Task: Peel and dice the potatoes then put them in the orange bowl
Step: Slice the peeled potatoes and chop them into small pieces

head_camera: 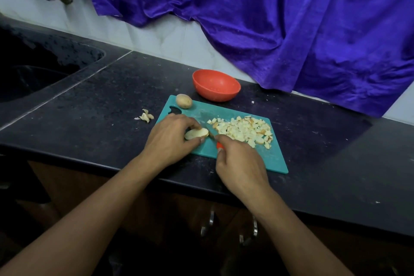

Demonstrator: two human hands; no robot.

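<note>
**A:** On the board (275, 161), a potato half (196, 134) is pinched by the left hand (172, 139); the knife (220, 145) is gripped by the right hand (242, 163).

**B:** Dice (244, 131) are heaped on the board's right side; a whole potato (183, 101) is perched at its far-left corner, the bowl (216, 85) set just beyond.

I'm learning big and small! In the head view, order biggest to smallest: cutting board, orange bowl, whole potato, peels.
1. cutting board
2. orange bowl
3. whole potato and peels look about alike.

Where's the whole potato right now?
In the head view, the whole potato sits on the far left corner of the board, just left of the orange bowl.
</note>
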